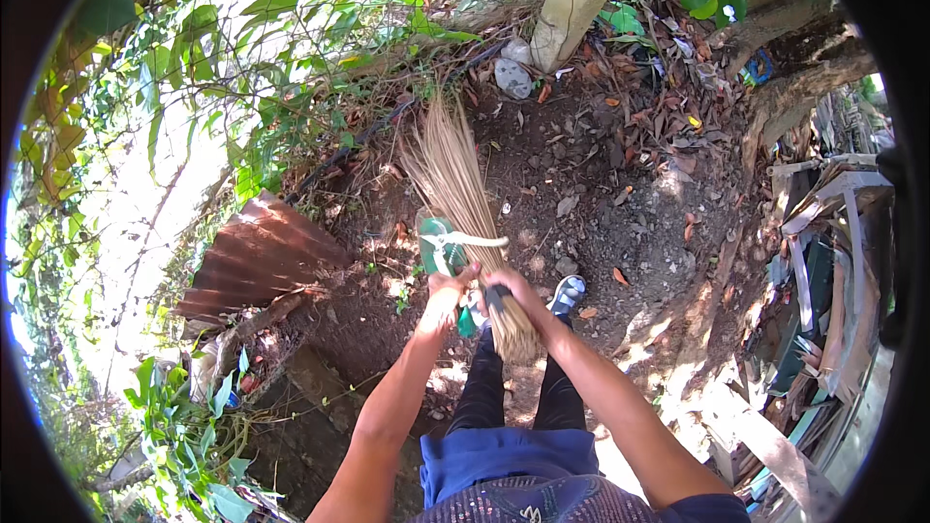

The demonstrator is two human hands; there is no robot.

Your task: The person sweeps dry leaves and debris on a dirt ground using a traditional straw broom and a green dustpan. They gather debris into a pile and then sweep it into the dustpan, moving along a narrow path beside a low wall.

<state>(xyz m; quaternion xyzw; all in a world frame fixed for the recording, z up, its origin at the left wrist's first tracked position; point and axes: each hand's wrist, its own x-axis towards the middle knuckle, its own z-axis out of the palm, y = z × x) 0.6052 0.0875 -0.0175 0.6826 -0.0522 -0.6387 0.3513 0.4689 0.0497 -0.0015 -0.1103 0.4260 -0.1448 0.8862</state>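
Observation:
A stick broom of thin pale ribs (461,185) points up and slightly left before me, bound with a dark band near its butt end. My right hand (517,290) is closed around it at the band. Just left of the broom, my left hand (452,294) grips a green and clear plastic item (438,243) with a whitish strap or handle; its exact kind is unclear. A small green piece hangs below the left hand. Bare soil with dry leaves lies beneath both hands.
A rusty corrugated metal sheet (261,258) stands at the left. Wire fencing with vines runs across the upper left. A post (577,7) and stones (513,78) are ahead, a tree trunk (781,98) at upper right, and scrap wood (835,312) at right.

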